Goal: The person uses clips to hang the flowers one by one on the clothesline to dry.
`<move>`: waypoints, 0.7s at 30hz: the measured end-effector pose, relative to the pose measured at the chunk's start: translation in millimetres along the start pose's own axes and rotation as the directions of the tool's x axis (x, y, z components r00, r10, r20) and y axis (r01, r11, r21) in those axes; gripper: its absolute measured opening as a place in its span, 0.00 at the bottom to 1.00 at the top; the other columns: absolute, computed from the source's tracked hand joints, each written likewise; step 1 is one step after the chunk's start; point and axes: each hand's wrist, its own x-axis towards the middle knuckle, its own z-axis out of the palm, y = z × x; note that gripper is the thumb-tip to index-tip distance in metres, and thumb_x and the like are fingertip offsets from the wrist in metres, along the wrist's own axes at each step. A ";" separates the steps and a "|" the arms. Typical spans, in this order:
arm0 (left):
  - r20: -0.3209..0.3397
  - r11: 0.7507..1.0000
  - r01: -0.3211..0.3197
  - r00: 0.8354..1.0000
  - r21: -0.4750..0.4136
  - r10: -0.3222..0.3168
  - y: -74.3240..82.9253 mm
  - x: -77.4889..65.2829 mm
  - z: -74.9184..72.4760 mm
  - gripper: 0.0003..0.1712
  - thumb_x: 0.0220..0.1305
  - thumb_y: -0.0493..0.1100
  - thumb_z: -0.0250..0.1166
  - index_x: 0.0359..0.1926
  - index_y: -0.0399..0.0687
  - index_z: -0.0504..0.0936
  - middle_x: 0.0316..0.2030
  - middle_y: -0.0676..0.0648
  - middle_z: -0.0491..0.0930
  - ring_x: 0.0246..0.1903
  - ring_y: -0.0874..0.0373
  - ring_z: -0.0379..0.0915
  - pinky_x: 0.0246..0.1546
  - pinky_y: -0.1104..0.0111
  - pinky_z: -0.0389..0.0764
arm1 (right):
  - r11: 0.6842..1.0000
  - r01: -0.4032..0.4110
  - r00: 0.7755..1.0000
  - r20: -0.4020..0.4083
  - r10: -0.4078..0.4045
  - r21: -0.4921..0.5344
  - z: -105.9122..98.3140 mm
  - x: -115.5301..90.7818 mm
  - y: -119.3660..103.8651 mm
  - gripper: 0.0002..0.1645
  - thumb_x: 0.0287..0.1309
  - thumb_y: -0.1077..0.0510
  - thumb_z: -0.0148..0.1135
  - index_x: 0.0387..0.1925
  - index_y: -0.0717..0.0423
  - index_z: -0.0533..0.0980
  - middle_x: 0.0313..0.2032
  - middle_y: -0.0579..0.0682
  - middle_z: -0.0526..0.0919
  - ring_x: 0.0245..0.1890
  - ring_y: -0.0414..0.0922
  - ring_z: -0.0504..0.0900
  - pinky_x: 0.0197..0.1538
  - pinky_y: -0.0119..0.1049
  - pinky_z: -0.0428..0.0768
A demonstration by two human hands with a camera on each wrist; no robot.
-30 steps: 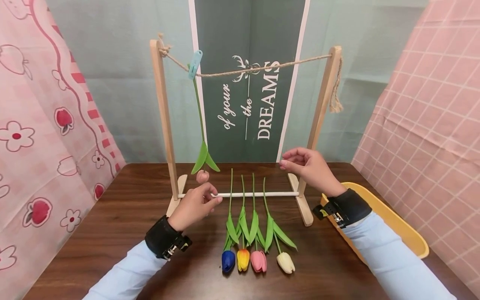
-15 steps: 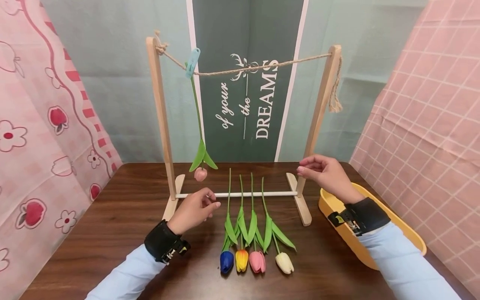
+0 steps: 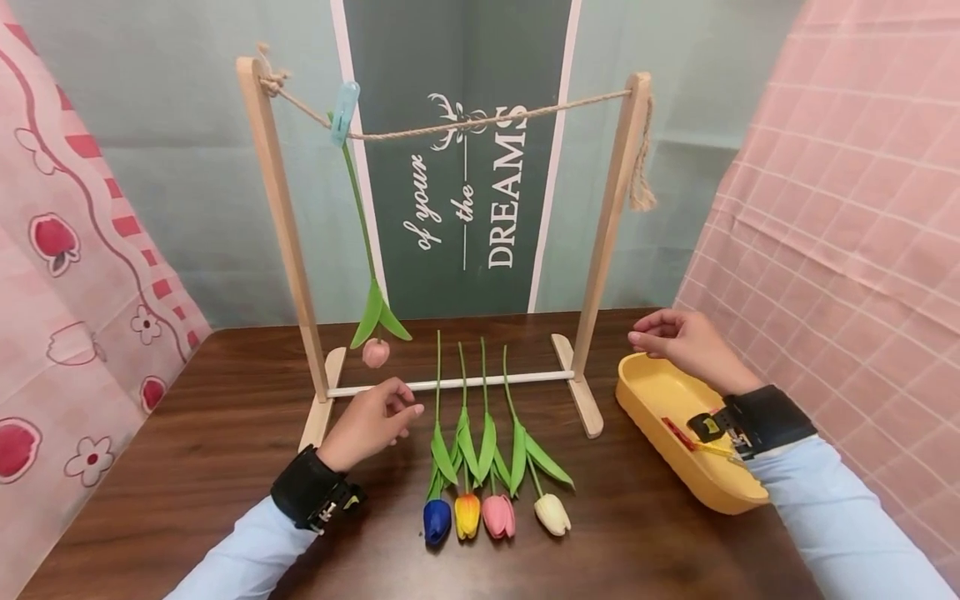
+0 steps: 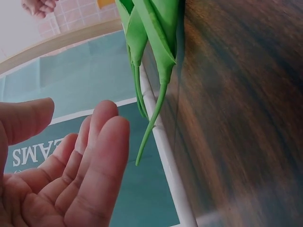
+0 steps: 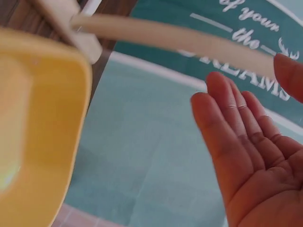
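My left hand [image 3: 373, 422] hovers with relaxed fingers left of a row of artificial tulips, holding nothing. The row has a blue tulip [image 3: 437, 522], a yellow-orange tulip [image 3: 467, 516], a pink tulip [image 3: 498, 517] and a white tulip [image 3: 552, 515], stems pointing away. Over the far end of a yellow basin [image 3: 637, 400] is my right hand [image 3: 693, 346], its thumb and fingers apart in the right wrist view. A pale pink tulip [image 3: 376, 352] hangs head down from a rope [image 3: 480, 122], its stem held by a light blue clothespin [image 3: 345, 112].
The wooden frame [image 3: 281, 225] carries the rope between two posts, with a white rod [image 3: 525, 379] low across it under the stems. Red and yellow clothespins [image 3: 678, 433] lie inside the basin. A pink checked cloth [image 3: 817, 250] stands along the right side.
My right hand has moved right, from in front of the right post to over the basin. The view has turned rightward, showing the basin's inside. My left hand stays near the tulips.
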 end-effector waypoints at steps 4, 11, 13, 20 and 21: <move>0.006 1.000 0.008 1.000 -0.003 -0.008 -2.7 1.0 0.1 0.11 0.66 0.42 0.65 0.42 0.40 0.75 0.27 0.42 0.79 0.22 0.50 0.79 0.20 0.66 0.78 | 0.996 -0.045 0.999 0.004 0.045 -0.073 -7.9 -1.5 13.5 0.24 0.62 0.50 0.66 0.44 0.70 0.76 0.34 0.58 0.85 0.30 0.41 0.83 0.35 0.32 0.81; 0.008 1.000 0.018 1.000 -0.006 -0.017 -5.8 -1.4 -1.5 0.10 0.66 0.40 0.65 0.41 0.40 0.75 0.26 0.41 0.78 0.22 0.51 0.78 0.20 0.67 0.78 | 0.962 -0.163 0.981 0.064 0.181 -0.218 -17.5 -3.0 37.1 0.28 0.60 0.45 0.67 0.39 0.72 0.78 0.29 0.55 0.84 0.28 0.46 0.82 0.34 0.40 0.83; 0.009 1.000 0.024 1.000 -0.005 -0.024 -6.6 -1.7 -2.2 0.10 0.66 0.40 0.65 0.41 0.39 0.75 0.26 0.42 0.78 0.22 0.51 0.78 0.20 0.67 0.78 | 0.944 -0.207 0.967 0.095 0.238 -0.259 -19.1 -3.5 43.3 0.29 0.60 0.44 0.66 0.36 0.71 0.79 0.27 0.54 0.83 0.26 0.45 0.82 0.33 0.41 0.82; 0.020 0.999 0.038 0.999 -0.005 -0.038 -8.9 1.4 -1.5 0.10 0.66 0.41 0.65 0.41 0.40 0.75 0.27 0.42 0.79 0.22 0.52 0.79 0.20 0.66 0.78 | 0.880 -0.361 0.903 0.119 0.413 -0.308 -20.7 -12.7 62.0 0.27 0.58 0.44 0.66 0.19 0.63 0.76 0.16 0.50 0.75 0.18 0.45 0.77 0.26 0.37 0.79; 0.023 0.999 0.038 0.999 -0.006 -0.038 -9.1 1.9 -1.0 0.10 0.66 0.41 0.65 0.41 0.40 0.75 0.27 0.42 0.79 0.22 0.52 0.79 0.20 0.66 0.78 | 0.874 -0.382 0.896 0.114 0.430 -0.300 -21.4 -14.5 65.3 0.27 0.57 0.44 0.67 0.18 0.63 0.75 0.15 0.50 0.74 0.17 0.45 0.77 0.25 0.37 0.79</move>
